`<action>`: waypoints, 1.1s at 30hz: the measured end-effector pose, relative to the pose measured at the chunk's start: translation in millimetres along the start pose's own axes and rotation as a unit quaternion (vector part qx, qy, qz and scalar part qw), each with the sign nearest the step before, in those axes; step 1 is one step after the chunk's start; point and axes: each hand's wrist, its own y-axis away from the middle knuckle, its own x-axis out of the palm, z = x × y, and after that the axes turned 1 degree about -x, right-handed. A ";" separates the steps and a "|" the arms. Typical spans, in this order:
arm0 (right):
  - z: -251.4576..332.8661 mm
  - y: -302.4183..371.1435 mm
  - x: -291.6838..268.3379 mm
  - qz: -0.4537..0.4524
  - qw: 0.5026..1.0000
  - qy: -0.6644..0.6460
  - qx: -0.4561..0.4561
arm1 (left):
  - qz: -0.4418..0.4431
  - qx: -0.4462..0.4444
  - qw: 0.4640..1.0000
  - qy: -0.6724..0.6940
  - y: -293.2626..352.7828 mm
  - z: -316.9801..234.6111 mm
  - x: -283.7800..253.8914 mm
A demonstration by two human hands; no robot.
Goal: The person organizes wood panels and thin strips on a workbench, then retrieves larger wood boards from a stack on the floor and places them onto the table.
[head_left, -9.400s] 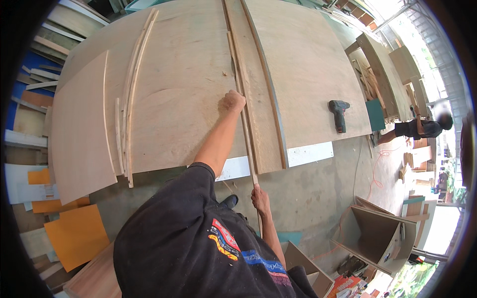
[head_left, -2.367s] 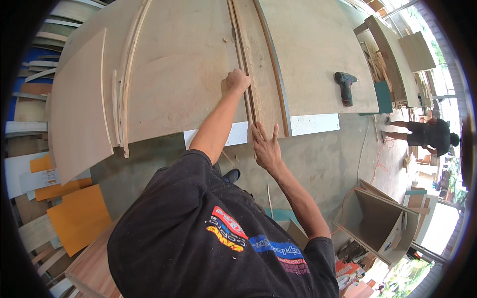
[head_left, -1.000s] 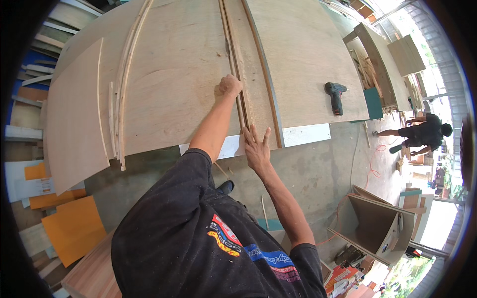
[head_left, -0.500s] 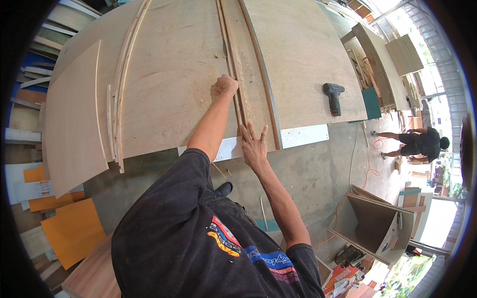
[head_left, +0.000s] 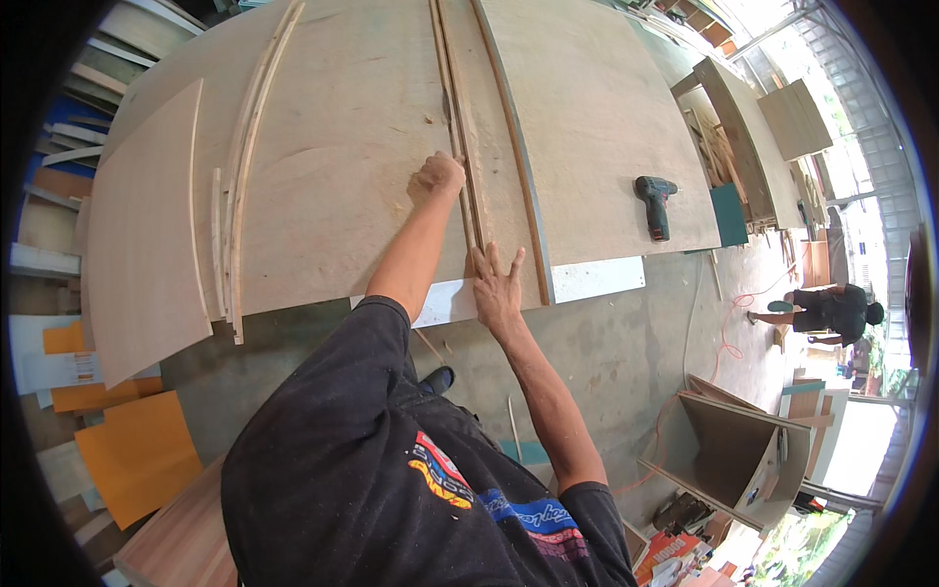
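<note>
My left hand (head_left: 442,172) is closed in a fist against the left edge of a long narrow wooden strip (head_left: 460,108). What its fingers hold, if anything, is hidden. Closer to me, my right hand (head_left: 500,289) rests with spread fingers on the near end of the strip and the narrow board (head_left: 497,137) beside it. This board has a dark edge along its right side and lies lengthwise across a large plywood sheet (head_left: 333,166). Sawdust and small chips are scattered by my left hand.
A cordless drill (head_left: 654,205) lies on the sheet's right part. Thin strips (head_left: 240,196) and a curved plywood offcut (head_left: 147,245) lie at left. An open cabinet box (head_left: 719,445) and an orange hose (head_left: 729,342) are on the floor; another person (head_left: 841,311) is far right.
My left hand has shifted very slightly toward me along the strip. My right hand keeps its place on the board. The other person at right has changed stride.
</note>
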 end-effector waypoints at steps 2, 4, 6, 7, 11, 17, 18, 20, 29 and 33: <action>1.1 -0.2 -3.0 0.003 1.000 -0.003 -0.002 | 0.003 -0.014 1.000 0.002 -4.5 0.1 -3.0; 1.6 -7.2 25.8 -0.076 0.997 -0.024 0.003 | 0.002 0.002 1.000 0.001 -3.4 -6.4 1.1; 6.6 -10.5 32.6 -0.107 0.994 -0.033 0.000 | -0.006 0.007 1.000 -0.003 -13.6 -3.9 5.5; 9.2 -10.7 28.8 -0.099 0.995 -0.031 -0.003 | -0.013 0.004 1.000 -0.004 -22.2 -0.7 6.6; 3.4 -7.7 21.6 -0.073 0.996 -0.047 -0.015 | -0.049 0.006 0.999 -0.021 -22.2 -4.5 10.0; -1.1 -12.9 17.7 -0.082 0.996 -0.045 -0.006 | -0.024 -0.010 1.000 0.009 -15.6 -6.7 1.4; -1.7 -14.2 18.7 -0.092 0.995 -0.049 -0.005 | -0.024 -0.009 1.000 0.005 -14.6 -7.2 0.3; -2.8 -15.6 17.4 -0.111 0.992 -0.057 -0.003 | -0.024 -0.010 1.000 -0.001 -13.0 -8.1 -2.2; -5.7 -33.1 12.3 -0.091 0.994 -0.049 0.021 | -0.030 0.020 0.999 -0.018 -18.1 -5.6 0.5; -7.7 -42.0 7.8 -0.076 0.996 -0.039 0.019 | -0.010 0.021 0.999 -0.035 -21.3 0.5 10.7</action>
